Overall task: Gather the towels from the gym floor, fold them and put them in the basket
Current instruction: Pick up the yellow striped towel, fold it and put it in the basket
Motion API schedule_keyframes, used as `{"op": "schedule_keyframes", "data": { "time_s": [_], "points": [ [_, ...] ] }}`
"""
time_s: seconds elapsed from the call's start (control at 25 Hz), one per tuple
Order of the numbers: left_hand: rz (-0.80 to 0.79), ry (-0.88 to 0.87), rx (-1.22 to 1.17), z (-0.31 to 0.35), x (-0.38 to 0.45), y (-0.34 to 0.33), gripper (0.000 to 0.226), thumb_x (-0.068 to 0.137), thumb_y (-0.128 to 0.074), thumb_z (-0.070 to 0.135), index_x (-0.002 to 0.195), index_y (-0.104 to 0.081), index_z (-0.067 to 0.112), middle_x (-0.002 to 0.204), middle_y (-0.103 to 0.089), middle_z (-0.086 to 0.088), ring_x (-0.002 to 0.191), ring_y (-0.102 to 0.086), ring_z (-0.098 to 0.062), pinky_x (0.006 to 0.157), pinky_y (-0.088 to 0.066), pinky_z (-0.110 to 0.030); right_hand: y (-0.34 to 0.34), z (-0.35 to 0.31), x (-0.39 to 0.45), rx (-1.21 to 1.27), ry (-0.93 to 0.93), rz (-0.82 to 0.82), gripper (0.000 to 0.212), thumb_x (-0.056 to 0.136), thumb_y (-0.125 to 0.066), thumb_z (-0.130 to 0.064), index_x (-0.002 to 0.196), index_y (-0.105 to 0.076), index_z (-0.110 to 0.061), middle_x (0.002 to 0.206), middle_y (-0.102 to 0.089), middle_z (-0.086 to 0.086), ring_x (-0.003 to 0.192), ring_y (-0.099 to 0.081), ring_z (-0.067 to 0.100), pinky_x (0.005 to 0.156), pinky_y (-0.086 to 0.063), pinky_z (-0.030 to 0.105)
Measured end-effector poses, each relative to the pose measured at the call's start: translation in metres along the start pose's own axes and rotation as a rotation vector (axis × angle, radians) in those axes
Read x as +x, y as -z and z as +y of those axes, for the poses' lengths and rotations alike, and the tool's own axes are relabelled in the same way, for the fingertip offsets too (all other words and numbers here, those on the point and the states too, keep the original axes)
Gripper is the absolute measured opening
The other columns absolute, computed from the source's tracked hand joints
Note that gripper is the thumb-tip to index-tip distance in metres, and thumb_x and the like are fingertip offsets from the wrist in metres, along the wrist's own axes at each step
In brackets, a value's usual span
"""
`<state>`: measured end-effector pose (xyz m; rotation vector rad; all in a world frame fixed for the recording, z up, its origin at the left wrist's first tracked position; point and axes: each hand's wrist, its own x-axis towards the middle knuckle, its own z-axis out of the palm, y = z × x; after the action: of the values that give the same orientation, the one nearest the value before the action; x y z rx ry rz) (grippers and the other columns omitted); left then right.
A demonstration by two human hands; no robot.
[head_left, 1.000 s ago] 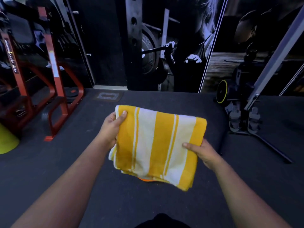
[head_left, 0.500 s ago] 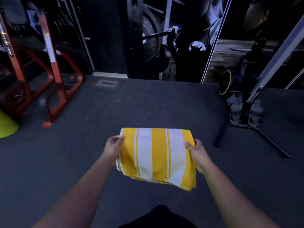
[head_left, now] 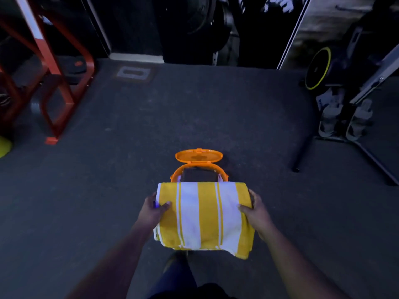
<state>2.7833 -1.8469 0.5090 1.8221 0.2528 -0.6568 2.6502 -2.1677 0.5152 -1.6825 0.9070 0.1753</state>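
A folded yellow-and-white striped towel point(head_left: 205, 214) is held flat between both hands above the floor. My left hand point(head_left: 153, 210) grips its left edge, thumb on top. My right hand point(head_left: 255, 209) grips its right edge the same way. Just beyond the towel's far edge stands an orange basket point(head_left: 177, 173) with its lid point(head_left: 198, 156) flipped open toward the back. A dark folded towel point(head_left: 199, 175) lies inside it. The striped towel hides the near part of the basket.
A red steel rack point(head_left: 64, 87) stands at the left, with a yellow-green cone point(head_left: 4, 145) by the left edge. An exercise bike with a yellow-rimmed wheel point(head_left: 319, 71) and its floor bar point(head_left: 302, 154) are at the right. Dark rubber floor point(head_left: 129, 147) surrounds the basket.
The view has tipped down and the orange basket has come into sight. Both hands have lowered the towel toward it, holding it flatter.
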Motion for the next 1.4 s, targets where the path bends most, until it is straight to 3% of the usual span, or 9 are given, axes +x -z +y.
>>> {"op": "schedule_keyframes", "data": {
  "time_s": [0.12, 0.32, 0.6, 0.8, 0.92, 1.0, 1.08, 1.16, 1.4],
  "points": [
    [0.027, 0.068, 0.005, -0.003, 0.077, -0.007, 0.042, 0.083, -0.084, 0.031, 0.119, -0.063, 0.025, 0.111, -0.072, 0.002, 0.099, -0.072, -0.019, 0.082, -0.058, -0.038, -0.024, 0.001, 0.067, -0.061, -0.057, 0.028, 0.080, 0.088, -0.077, -0.025, 0.154, -0.033, -0.029, 0.145, -0.050, -0.002, 0.123, -0.054, 0.018, 0.104, -0.049, 0.046],
    [0.012, 0.070, 0.086, -0.026, 0.220, -0.033, 0.034, 0.075, -0.075, 0.040, 0.104, -0.061, 0.029, 0.106, -0.070, -0.011, 0.089, -0.067, -0.018, 0.077, -0.057, -0.040, -0.068, 0.014, 0.196, -0.095, -0.136, 0.069, 0.079, 0.089, -0.076, -0.015, 0.156, -0.034, -0.021, 0.139, -0.051, -0.004, 0.127, -0.053, 0.018, 0.102, -0.045, 0.033],
    [-0.012, 0.057, 0.198, -0.156, 0.428, -0.096, 0.043, 0.080, -0.069, 0.043, 0.114, -0.056, 0.020, 0.095, -0.061, -0.010, 0.081, -0.054, -0.014, 0.076, -0.049, -0.042, -0.144, 0.123, 0.403, -0.228, -0.177, 0.132, 0.074, 0.092, -0.071, -0.017, 0.156, -0.033, -0.020, 0.146, -0.054, 0.010, 0.131, -0.053, 0.028, 0.103, -0.041, 0.031],
    [-0.012, -0.032, 0.389, -0.249, 0.550, -0.130, 0.056, 0.090, -0.064, 0.042, 0.138, -0.050, 0.016, 0.121, -0.062, -0.015, 0.107, -0.058, -0.026, 0.092, -0.050, -0.045, -0.195, 0.207, 0.524, -0.410, -0.087, 0.133, 0.066, 0.096, -0.065, -0.016, 0.155, -0.035, -0.019, 0.153, -0.041, 0.018, 0.135, -0.047, 0.037, 0.106, -0.039, 0.037],
    [0.100, -0.038, 0.744, -0.273, 0.568, -0.150, 0.076, 0.098, -0.060, 0.037, 0.159, -0.025, 0.010, 0.158, -0.029, -0.026, 0.143, -0.033, -0.043, 0.115, -0.031, -0.049, -0.217, 0.231, 0.547, -0.715, 0.021, 0.200, 0.061, 0.097, -0.056, -0.022, 0.154, -0.035, -0.022, 0.155, -0.032, 0.017, 0.137, -0.040, 0.041, 0.109, -0.038, 0.049],
    [0.181, -0.361, 0.993, -0.269, 0.549, -0.169, 0.075, 0.101, -0.053, 0.043, 0.160, -0.024, 0.006, 0.165, -0.017, -0.027, 0.151, -0.023, -0.043, 0.120, -0.024, -0.053, -0.231, 0.236, 0.538, -0.880, 0.230, 0.268, 0.056, 0.099, -0.050, -0.039, 0.152, -0.039, -0.025, 0.159, -0.033, 0.014, 0.145, -0.032, 0.039, 0.116, -0.028, 0.058],
    [0.010, -0.647, 1.197, -0.284, 0.527, -0.186, 0.082, 0.101, -0.042, 0.060, 0.161, -0.022, 0.007, 0.168, -0.010, -0.020, 0.156, -0.014, -0.037, 0.124, -0.016, -0.056, -0.249, 0.244, 0.519, -0.950, 0.412, 0.149, 0.068, 0.098, -0.042, -0.062, 0.155, -0.036, -0.025, 0.165, -0.026, 0.011, 0.153, -0.019, 0.035, 0.119, -0.013, 0.065],
    [-0.134, -0.662, 1.296, -0.303, 0.527, -0.194, 0.093, 0.096, -0.038, 0.073, 0.162, -0.016, 0.012, 0.170, -0.008, -0.016, 0.157, -0.008, -0.032, 0.124, -0.014, -0.058, -0.261, 0.262, 0.519, -1.079, 0.434, 0.010, 0.086, 0.092, -0.033, -0.079, 0.160, -0.025, -0.027, 0.169, -0.012, 0.010, 0.156, -0.006, 0.036, 0.118, -0.010, 0.069],
    [-0.174, -0.645, 1.373, -0.338, 0.592, -0.206, 0.102, 0.090, -0.034, 0.081, 0.164, -0.008, 0.016, 0.171, -0.002, -0.013, 0.158, 0.000, -0.030, 0.125, -0.008, -0.057, -0.278, 0.301, 0.585, -1.163, 0.381, -0.057, 0.099, 0.082, -0.029, -0.090, 0.161, -0.005, -0.036, 0.170, 0.009, 0.009, 0.155, 0.007, 0.038, 0.111, -0.017, 0.076]
  ]
}}
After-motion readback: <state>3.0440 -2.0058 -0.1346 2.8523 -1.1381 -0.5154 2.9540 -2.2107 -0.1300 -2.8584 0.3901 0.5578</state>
